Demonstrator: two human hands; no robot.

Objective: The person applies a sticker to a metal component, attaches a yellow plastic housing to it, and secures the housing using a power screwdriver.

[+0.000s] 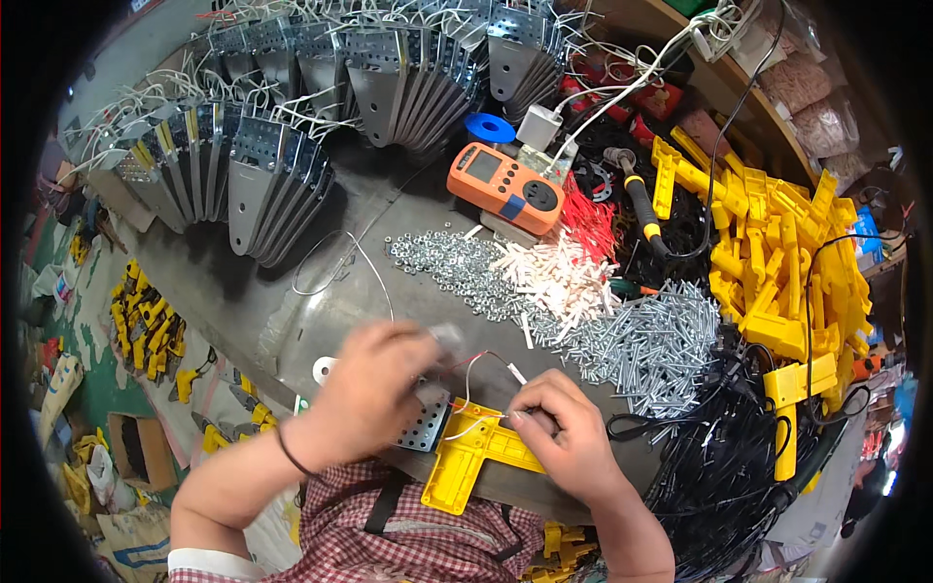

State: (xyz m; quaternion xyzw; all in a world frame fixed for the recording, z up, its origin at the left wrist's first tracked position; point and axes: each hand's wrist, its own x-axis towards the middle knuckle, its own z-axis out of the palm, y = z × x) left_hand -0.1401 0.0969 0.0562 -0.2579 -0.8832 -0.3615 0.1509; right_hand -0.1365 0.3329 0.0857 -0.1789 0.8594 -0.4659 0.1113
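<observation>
A yellow plastic half-shell [457, 476], T-shaped with its hollow side up, lies at the table's near edge. Against its left side is a perforated metal plate [421, 428], partly under my left hand [374, 379]. That hand is smeared by motion, and a pale blurred shape shows by its fingertips. With thumb and forefinger, my right hand [569, 432] pinches a thin white wire [476, 420] over the shell. A red wire and a white sleeve [516, 373] stand up just above the shell.
Behind lie nuts [442, 262], white sleeves [564, 282] and screws [651, 345] in heaps. An orange meter [505, 189] and a soldering iron [641, 209] sit beyond them. Yellow shells [787, 262] and black cables [719, 486] crowd the right. Fanned metal plates [272, 189] stand far left.
</observation>
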